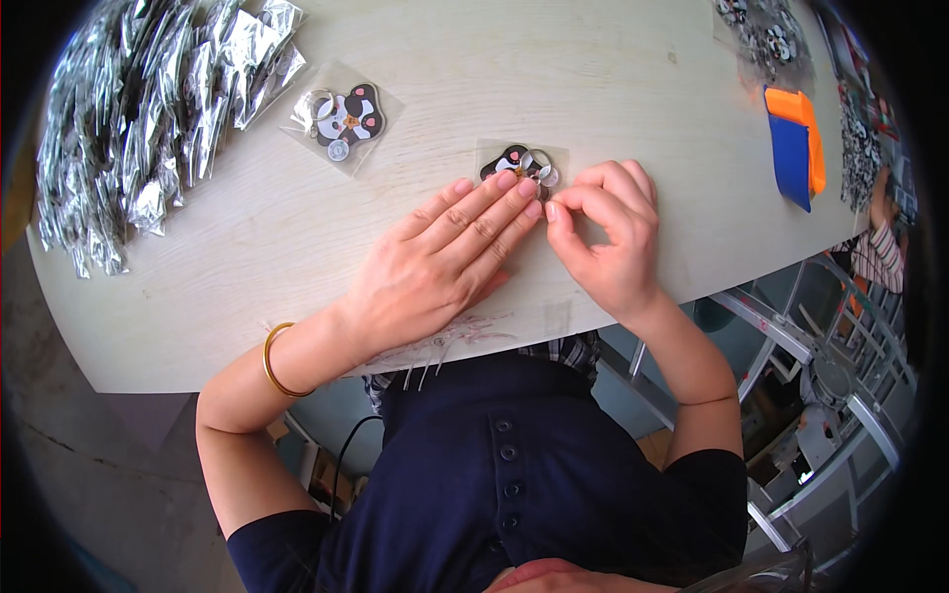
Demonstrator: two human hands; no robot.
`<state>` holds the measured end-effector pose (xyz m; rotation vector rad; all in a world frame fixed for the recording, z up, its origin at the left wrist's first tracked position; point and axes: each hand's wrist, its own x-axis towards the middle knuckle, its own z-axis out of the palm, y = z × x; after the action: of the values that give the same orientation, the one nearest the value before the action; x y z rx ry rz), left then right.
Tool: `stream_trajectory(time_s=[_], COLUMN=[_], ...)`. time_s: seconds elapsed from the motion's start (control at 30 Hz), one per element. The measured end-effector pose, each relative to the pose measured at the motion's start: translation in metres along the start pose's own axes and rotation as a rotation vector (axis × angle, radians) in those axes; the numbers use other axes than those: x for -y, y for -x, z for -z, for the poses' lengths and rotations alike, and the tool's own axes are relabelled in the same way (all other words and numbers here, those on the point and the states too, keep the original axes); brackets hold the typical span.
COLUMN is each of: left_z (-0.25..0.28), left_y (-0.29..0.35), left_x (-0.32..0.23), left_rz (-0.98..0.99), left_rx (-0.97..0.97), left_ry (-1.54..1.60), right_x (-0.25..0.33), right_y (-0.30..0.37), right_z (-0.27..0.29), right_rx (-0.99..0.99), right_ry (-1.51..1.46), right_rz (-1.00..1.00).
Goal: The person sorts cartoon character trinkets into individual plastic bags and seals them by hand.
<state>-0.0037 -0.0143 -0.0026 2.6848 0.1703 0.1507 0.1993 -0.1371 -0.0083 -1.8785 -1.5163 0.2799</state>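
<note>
A small clear plastic bag [560, 158] lies flat on the table, holding a black-and-white cartoon animal keychain [504, 161] with a metal ring. My left hand [435, 262] rests over it with the fingers stretched out flat, the fingertips pressing on its near part and hiding some of the keychain. At the bag's near right corner, my right hand [613, 237] pinches with thumb and forefinger. What sits between those fingertips is tiny and looks like the bag's edge. Farther left lies a similar bagged keychain [351, 117], untouched.
A big heap of shiny silvery packets [163, 119] covers the far left of the pale table [633, 69]. On the right stand a blue-and-orange holder [794, 148] and bagged keychains [776, 42]. Beyond the table edge are a metal frame [781, 331] and another person's striped sleeve [880, 257].
</note>
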Motion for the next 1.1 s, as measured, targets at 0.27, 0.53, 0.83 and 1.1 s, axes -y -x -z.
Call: stream_trajectory(time_s=[0.27, 0.53, 0.83, 1.1], left_z=[-0.002, 0.000, 0.000, 0.013], left_y=[-0.003, -0.005, -0.005, -0.022], left_x=[0.004, 0.005, 0.006, 0.004], left_rz=[-0.002, -0.022, -0.026, -0.095], left_rx=[-0.021, -0.027, -0.025, -0.003], left_ry=[0.051, 0.046, 0.026, -0.028], right_x=[0.001, 0.007, -0.012, -0.002], right_y=[0.000, 0.006, 0.029, 0.017], right_z=[0.001, 0.019, 0.038, 0.020], right_rx=[0.004, 0.007, 0.019, 0.120], right_ry=[0.008, 0.129, 0.448, 0.350], right_rz=[0.006, 0.049, 0.136, 0.132])
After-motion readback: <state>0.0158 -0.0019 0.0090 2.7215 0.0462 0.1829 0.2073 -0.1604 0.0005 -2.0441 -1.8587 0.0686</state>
